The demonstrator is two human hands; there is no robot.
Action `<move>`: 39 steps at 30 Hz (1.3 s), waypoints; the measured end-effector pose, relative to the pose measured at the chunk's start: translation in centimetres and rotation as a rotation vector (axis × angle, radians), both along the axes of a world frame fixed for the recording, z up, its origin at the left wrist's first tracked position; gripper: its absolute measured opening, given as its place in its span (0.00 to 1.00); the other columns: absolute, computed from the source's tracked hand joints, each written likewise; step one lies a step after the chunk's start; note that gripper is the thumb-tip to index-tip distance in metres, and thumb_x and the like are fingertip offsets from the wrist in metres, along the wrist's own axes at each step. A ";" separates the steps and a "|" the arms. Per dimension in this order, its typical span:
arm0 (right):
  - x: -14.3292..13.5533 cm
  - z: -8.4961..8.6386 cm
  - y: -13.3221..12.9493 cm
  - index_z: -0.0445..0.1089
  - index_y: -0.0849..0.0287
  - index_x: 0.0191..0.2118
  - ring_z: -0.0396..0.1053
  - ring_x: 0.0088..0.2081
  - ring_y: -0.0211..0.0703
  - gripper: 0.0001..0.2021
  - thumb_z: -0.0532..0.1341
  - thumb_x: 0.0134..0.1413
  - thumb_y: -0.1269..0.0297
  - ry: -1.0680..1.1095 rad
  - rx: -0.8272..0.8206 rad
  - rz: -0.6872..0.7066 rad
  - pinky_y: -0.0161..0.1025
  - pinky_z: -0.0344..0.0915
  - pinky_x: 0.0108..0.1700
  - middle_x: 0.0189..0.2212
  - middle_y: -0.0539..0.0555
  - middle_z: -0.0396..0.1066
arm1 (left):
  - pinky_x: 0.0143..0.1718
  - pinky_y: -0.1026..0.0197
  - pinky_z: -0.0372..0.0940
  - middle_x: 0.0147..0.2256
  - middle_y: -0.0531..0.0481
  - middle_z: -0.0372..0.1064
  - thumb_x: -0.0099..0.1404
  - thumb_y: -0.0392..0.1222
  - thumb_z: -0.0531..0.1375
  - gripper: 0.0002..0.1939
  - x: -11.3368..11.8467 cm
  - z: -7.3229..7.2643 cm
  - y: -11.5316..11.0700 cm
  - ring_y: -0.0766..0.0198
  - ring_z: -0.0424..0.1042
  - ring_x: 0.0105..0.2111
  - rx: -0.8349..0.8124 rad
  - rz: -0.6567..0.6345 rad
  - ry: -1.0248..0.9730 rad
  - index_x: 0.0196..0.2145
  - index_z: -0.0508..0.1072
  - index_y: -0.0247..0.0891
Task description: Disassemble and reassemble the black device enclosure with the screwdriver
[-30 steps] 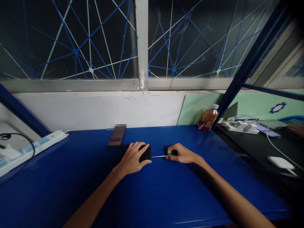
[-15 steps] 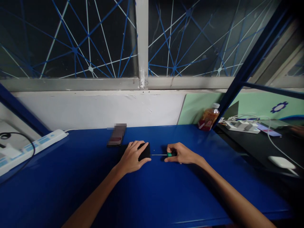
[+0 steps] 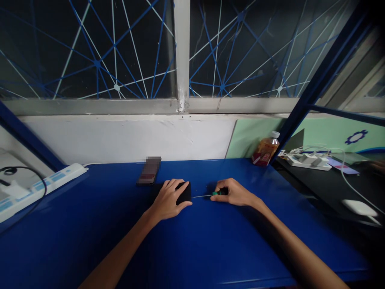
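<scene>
My left hand (image 3: pixel 170 198) lies over a flat black block-like object (image 3: pixel 185 193), fingers across its top and thumb along its near side. Much of that object is hidden under the hand, and its exact kind cannot be made out. In my right hand (image 3: pixel 234 192) is a screwdriver (image 3: pixel 214 193) with a green and black handle, pinched between thumb and fingers. Its thin metal shaft points left, and the tip meets or nearly meets the object's right edge. Tiny bright specks, too small to name, lie on the blue table (image 3: pixel 192 245) just behind the shaft.
A dark phone-like slab (image 3: pixel 149 171), partly blurred, lies behind my left hand. White power strips stand at the left (image 3: pixel 42 186) and on the black desk (image 3: pixel 309 161) at right. A drink bottle (image 3: pixel 266 149) stands at the back right, and a white charger (image 3: pixel 361 208) lies on the black desk.
The screwdriver's handle has risen slightly and shifted a little right, so the shaft now slants. My right-hand fingers have closed around the handle's front. The left hand stays on the black object.
</scene>
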State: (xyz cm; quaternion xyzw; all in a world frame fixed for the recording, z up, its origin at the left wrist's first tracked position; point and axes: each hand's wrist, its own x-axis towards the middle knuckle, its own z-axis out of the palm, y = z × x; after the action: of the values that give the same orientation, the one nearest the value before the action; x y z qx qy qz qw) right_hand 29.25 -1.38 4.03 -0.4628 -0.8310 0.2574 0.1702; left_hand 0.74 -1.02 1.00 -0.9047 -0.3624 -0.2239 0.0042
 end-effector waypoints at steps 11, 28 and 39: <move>-0.5 0.3 -0.5 0.67 0.58 0.34 0.56 0.22 0.33 0.14 0.58 0.55 0.51 -0.015 0.032 0.008 0.33 0.50 0.26 0.21 0.46 0.63 | 0.48 0.45 0.59 0.51 0.40 0.63 0.66 0.56 0.54 0.28 0.0 0.3 0.1 0.48 0.63 0.50 0.049 0.010 -0.016 0.59 0.59 0.41; -0.6 -0.1 -0.4 0.68 0.57 0.36 0.58 0.22 0.34 0.15 0.63 0.50 0.51 -0.072 0.050 0.007 0.33 0.48 0.26 0.22 0.45 0.64 | 0.48 0.44 0.59 0.52 0.39 0.63 0.66 0.56 0.54 0.29 0.0 0.3 0.1 0.47 0.62 0.50 0.026 0.028 0.016 0.58 0.60 0.37; 0.0 0.0 0.0 0.70 0.59 0.30 0.61 0.26 0.35 0.15 0.63 0.48 0.50 -0.065 0.107 0.027 0.33 0.51 0.28 0.29 0.50 0.68 | 0.48 0.43 0.59 0.51 0.39 0.63 0.66 0.57 0.53 0.29 0.0 0.0 0.2 0.47 0.63 0.50 0.044 0.011 0.000 0.59 0.59 0.41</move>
State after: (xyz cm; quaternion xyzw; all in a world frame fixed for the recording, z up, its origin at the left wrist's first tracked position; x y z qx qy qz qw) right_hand 29.22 -1.42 4.02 -0.4497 -0.8549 0.1998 0.1641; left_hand 0.72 -0.84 1.02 -0.9024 -0.3623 -0.2317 0.0254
